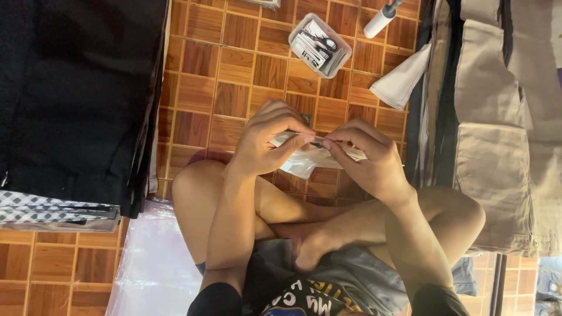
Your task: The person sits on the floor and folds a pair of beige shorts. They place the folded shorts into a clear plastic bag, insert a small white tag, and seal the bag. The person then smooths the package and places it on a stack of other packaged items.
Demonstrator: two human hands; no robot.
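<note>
Pinching thin clear plastic bag (304,157) between left hand (266,140) and right hand (366,158), both closed on its top edge, just below clear plastic box (319,45); working fingertips apart slowly, keeping grip light, avoiding tearing.

Hands (319,143) hide a tiny dark, unidentifiable item.

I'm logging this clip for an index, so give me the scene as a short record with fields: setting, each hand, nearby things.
setting: person seated cross-legged on a wooden parquet floor
left hand: pinches the clear plastic bag at its top edge
right hand: pinches the same edge, fingertips meeting the left's
ahead: clear plastic box of small dark items; white roller
left side: stack of dark folded cloth
right side: beige garments
</note>
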